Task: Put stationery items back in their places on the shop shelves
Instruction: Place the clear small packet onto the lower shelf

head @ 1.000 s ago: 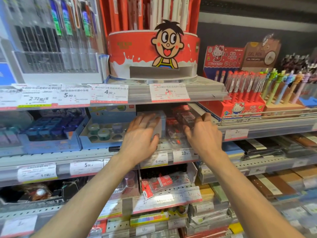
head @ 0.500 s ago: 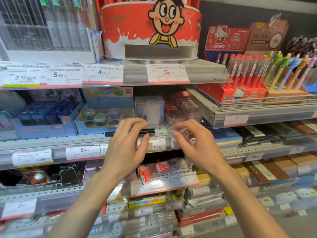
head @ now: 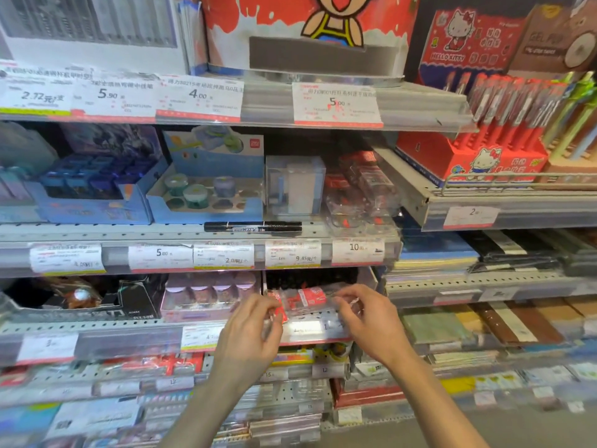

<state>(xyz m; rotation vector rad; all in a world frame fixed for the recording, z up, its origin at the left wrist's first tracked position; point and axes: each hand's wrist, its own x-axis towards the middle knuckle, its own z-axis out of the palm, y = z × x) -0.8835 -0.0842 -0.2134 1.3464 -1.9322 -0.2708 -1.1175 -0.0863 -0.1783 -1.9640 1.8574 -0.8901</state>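
Note:
A clear plastic pack with red labels (head: 305,300) lies at the front of the third shelf (head: 97,329). My left hand (head: 250,334) pinches its left end, where a red tag shows. My right hand (head: 371,321) has its fingertips on the pack's right end. One shelf up, a black marker pen (head: 253,226) lies loose along the shelf's front edge, in front of a clear box (head: 295,185) and stacked clear packs with red inserts (head: 358,192).
The middle shelf carries a blue tray of round cases (head: 206,195) and a dark blue display box (head: 90,195). A red pen display (head: 478,156) stands to the upper right. Notebook stacks (head: 484,324) fill the right-hand shelves. Price tags line every shelf edge.
Both hands have dropped from the middle shelf, where they were beside the clear box, down to the third shelf and closed on the red-labelled pack. The camera tilted down.

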